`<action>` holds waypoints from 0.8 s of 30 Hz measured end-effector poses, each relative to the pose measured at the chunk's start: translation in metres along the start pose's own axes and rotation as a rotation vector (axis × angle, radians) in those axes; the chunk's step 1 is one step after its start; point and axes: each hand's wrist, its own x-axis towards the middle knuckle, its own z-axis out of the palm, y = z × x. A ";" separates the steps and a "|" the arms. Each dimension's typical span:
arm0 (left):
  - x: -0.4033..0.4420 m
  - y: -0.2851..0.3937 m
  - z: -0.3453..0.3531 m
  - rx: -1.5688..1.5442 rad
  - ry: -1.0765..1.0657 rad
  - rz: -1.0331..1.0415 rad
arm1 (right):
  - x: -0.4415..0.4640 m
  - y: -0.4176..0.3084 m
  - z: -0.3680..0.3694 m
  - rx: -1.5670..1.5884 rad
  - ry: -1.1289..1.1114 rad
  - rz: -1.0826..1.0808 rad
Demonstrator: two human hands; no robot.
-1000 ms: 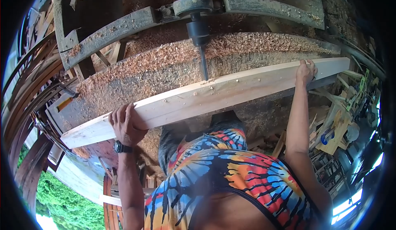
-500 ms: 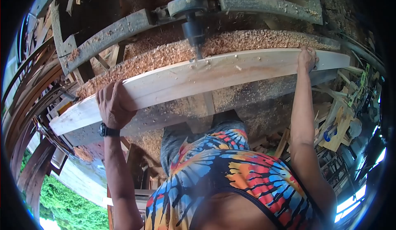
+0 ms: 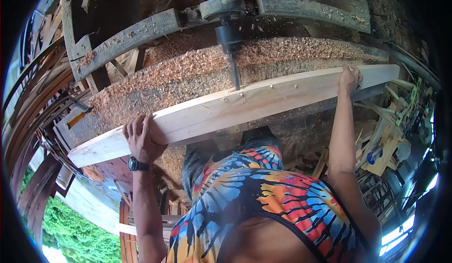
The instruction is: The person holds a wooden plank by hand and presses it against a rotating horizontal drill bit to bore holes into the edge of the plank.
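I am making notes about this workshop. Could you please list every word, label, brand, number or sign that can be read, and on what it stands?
No text can be read in this picture.
Wristwatch: its face is too small to read.
Wooden board: no lettering can be seen.
Green strip among the clutter at the right: too small and blurred to tell if it is marked.

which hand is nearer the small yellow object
Left. The left hand grips the board, right of the yellow object; the right hand is farther, toward the board's right end.
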 end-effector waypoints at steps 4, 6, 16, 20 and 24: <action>0.012 -0.007 -0.001 0.013 0.012 0.030 | 0.007 -0.003 0.005 0.010 0.031 -0.039; 0.026 -0.019 -0.001 0.029 -0.001 0.036 | 0.011 -0.015 0.005 0.061 0.002 0.013; 0.052 -0.017 -0.008 0.032 0.002 0.062 | 0.011 -0.037 -0.004 0.091 -0.067 -0.006; 0.027 -0.010 -0.002 0.029 -0.041 0.043 | 0.014 -0.009 0.012 0.009 0.000 -0.059; 0.062 -0.013 -0.010 0.051 -0.049 0.060 | 0.018 -0.033 0.007 0.098 0.008 0.025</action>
